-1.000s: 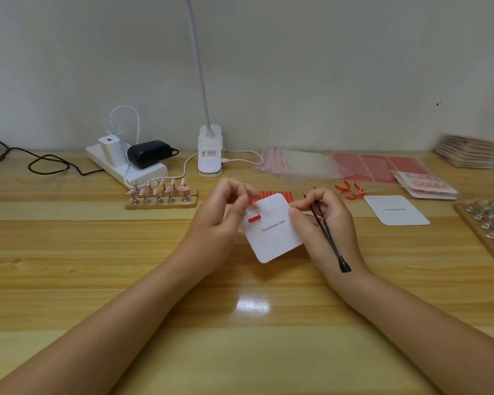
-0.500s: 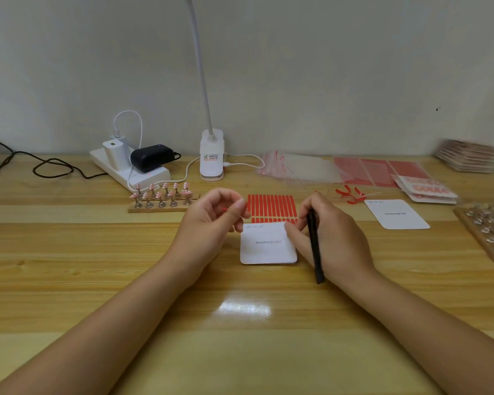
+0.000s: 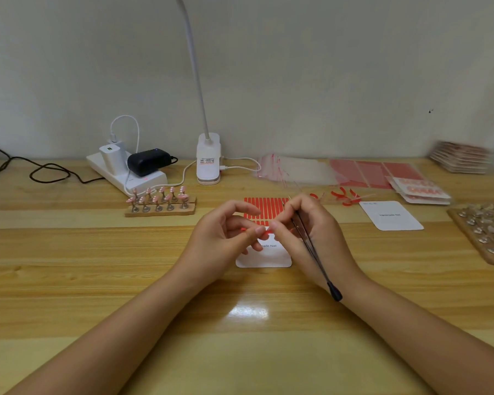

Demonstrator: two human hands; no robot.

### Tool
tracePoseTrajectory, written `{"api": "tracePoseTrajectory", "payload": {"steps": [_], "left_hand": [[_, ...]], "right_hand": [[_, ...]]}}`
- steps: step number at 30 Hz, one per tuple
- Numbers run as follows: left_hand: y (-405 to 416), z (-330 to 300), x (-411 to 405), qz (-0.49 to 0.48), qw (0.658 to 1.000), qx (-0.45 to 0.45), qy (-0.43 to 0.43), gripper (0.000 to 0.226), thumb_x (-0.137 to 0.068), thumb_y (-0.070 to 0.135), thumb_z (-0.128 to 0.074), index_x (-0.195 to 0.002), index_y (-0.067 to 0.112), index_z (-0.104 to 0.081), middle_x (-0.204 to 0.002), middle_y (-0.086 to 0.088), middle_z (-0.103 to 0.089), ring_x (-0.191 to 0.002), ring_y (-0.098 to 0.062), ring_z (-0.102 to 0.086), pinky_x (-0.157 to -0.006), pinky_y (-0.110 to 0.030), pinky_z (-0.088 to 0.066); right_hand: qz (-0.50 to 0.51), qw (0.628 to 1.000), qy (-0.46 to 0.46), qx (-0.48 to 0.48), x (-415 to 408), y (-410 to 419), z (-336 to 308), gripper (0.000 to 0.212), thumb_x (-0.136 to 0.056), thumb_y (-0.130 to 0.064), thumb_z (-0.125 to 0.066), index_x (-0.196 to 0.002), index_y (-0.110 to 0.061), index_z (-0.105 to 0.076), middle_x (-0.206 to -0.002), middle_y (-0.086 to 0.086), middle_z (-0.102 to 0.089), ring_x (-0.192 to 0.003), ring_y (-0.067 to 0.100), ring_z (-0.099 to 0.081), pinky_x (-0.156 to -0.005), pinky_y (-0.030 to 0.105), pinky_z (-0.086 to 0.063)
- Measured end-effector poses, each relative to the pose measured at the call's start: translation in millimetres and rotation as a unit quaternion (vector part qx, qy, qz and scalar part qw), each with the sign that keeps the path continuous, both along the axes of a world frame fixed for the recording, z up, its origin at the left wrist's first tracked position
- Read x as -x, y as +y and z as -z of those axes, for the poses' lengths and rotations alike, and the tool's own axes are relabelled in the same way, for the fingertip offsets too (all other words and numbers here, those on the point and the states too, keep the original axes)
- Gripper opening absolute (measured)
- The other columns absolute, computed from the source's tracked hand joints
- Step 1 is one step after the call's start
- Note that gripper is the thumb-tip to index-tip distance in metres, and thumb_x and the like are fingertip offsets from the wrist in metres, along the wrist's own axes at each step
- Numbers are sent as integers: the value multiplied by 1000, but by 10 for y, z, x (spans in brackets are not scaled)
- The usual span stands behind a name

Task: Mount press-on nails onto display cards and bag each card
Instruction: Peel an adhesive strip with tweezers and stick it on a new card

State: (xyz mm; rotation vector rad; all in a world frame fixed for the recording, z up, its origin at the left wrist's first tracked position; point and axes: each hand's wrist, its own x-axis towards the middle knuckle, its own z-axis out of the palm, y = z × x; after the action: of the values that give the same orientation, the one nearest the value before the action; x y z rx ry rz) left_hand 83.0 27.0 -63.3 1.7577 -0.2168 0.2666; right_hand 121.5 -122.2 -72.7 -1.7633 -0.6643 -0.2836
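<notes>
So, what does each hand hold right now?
Left hand: pinches small red adhesive strip.
Right hand: holds thin black tweezers, also pinches the strip.

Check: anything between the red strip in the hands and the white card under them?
Nothing visible. Both hands pinch the red strip just above the card: left hand, right hand. The right also holds tweezers, which angle back toward the wrist, away from the card. Fingers hide the card's upper part.

Wall [image 3: 297, 67]: you face plain, pale plaster
Desk [image 3: 69, 280]: your glossy wooden top
Lamp [image 3: 208, 158]: white, clip-based, by the wall
</notes>
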Motion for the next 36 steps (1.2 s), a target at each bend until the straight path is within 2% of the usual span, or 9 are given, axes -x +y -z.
{"api": "tracePoseTrajectory", "payload": {"steps": [4, 10, 16, 19, 21, 25, 31, 33, 36], "left_hand": [[-8, 15, -12, -10, 1000, 1, -2, 18, -82, 2, -63, -96, 11, -56, -64, 3, -69, -56, -7, -63, -52, -17, -48], [-18, 39, -26, -11, 1000, 19, -4, 19, -80, 4, -63, -94, 14, -56, -64, 2, -69, -55, -7, -63, -52, -17, -47], [5, 31, -18, -33, 999, 24, 2, 31, -69, 25, -67, -99, 20, -57, -80, -1, -71, -67, -7, -66, -59, -18, -51], [72, 41, -24, -75, 988, -126, -50, 34, -73, 28, -70, -102, 33, -53, -97, 12, -63, -85, 3, -60, -69, -12, -47], [116, 68, -27, -85, 963, -241, -88, 35, -77, 26, -70, -108, 29, -54, -103, 15, -58, -93, 5, -54, -76, -6, -38], [141, 129, -38, -80, 915, -383, -101, 36, -83, 34, -65, -117, 23, -55, -113, 19, -53, -109, -2, -48, -94, -24, -32], [149, 182, -63, -63, 904, -416, -78, 40, -84, 43, -61, -121, 30, -52, -108, 25, -48, -105, 3, -44, -90, -20, -29], [152, 183, -65, -61, 906, -414, -70, 40, -84, 44, -60, -121, 31, -51, -106, 27, -45, -102, 5, -42, -91, -20, -30], [159, 186, -71, -62, 907, -411, -69, 40, -84, 44, -60, -121, 31, -51, -105, 27, -44, -100, 7, -40, -91, -20, -31]], "right_hand": [[-21, 1000, 13, -14, -2, 4, -12, 27, -80, -13, -69, -73, -27, -47, -73, -3, -63, -69, 15, -64, -65, 31, -53], [-30, 999, 19, -2, -3, -1, -7, 33, -82, -4, -65, -73, -29, -46, -76, 6, -64, -72, 20, -64, -71, 40, -53], [6, 1000, -8, 2, -52, -19, -28, 29, -83, -3, -63, -75, -26, -46, -67, -9, -56, -60, 3, -53, -60, 18, -46], [73, 997, -20, -3, -223, -154, -107, 30, -83, 1, -62, -74, -23, -46, -67, -8, -52, -58, -1, -51, -56, 12, -43], [133, 990, -30, 38, -396, -317, -150, 29, -84, 0, -60, -74, -22, -45, -68, -8, -51, -59, 0, -49, -58, 12, -42], [248, 961, -34, 121, -643, -643, -78, 24, -86, -2, -53, -76, -22, -43, -66, -11, -51, -59, 5, -47, -57, 20, -36], [350, 880, -64, 315, -788, -812, -19, 24, -86, -5, -60, -84, -20, -41, -67, -10, -47, -71, 20, -48, -73, 28, -23], [351, 875, -54, 328, -823, -806, -69, 18, -87, -7, -57, -84, -18, -43, -65, -10, -46, -73, 23, -49, -73, 28, -21], [325, 885, -66, 326, -839, -796, -158, 12, -88, -6, -52, -84, -16, -48, -62, -9, -48, -69, 22, -47, -78, 33, -31]]}}
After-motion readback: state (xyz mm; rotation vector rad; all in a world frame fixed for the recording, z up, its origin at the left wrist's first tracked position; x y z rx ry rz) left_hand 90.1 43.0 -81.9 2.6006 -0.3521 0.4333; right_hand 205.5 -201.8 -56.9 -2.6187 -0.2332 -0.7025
